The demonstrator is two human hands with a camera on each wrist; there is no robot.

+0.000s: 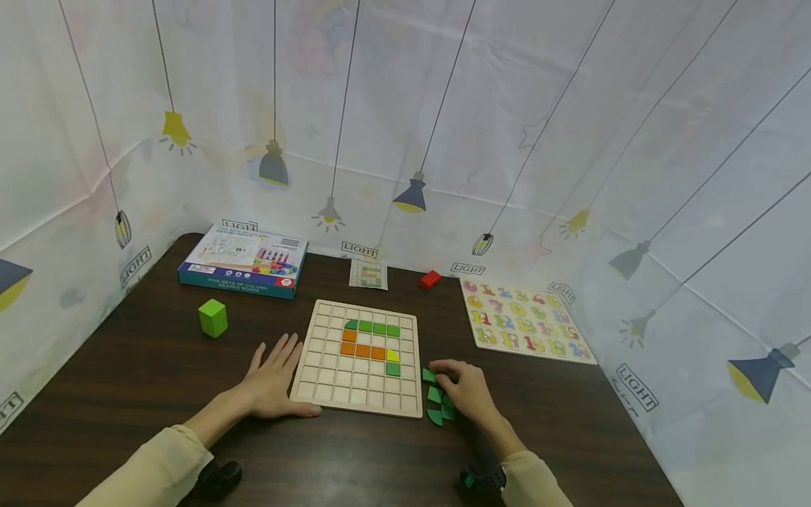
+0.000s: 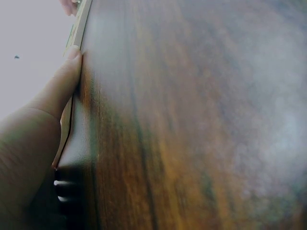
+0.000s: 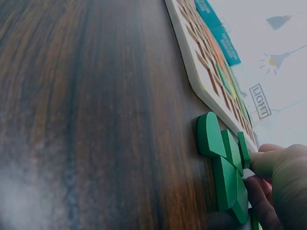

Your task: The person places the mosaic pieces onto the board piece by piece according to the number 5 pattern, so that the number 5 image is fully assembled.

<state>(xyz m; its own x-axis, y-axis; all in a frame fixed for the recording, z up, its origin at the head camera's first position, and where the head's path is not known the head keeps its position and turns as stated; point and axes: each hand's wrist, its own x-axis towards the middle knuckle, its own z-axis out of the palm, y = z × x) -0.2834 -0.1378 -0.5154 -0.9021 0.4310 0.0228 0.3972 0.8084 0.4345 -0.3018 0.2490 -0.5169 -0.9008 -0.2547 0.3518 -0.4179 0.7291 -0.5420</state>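
Note:
A wooden grid board (image 1: 400, 403) lies on the dark table, with green, orange and yellow tiles set in some of its squares. My left hand (image 1: 274, 384) is spread flat at the board's left side, its thumb along the near left corner. In the left wrist view that thumb (image 2: 67, 79) touches the board's edge (image 2: 81, 28). Just off the board's right side, my right hand (image 1: 467, 387) pinches a green tile (image 3: 243, 149) between thumb and finger. Several loose green pieces (image 3: 225, 182), some with a rounded side, lie close together beside it.
A boxed bead set (image 1: 237, 282) and a light green block (image 1: 212, 318) are at the left. Behind the board lie a small pattern card (image 1: 368, 274) and a red block (image 1: 430, 279). A number puzzle board (image 1: 526, 320) lies at the right. A printed curtain (image 1: 380, 105) borders the table.

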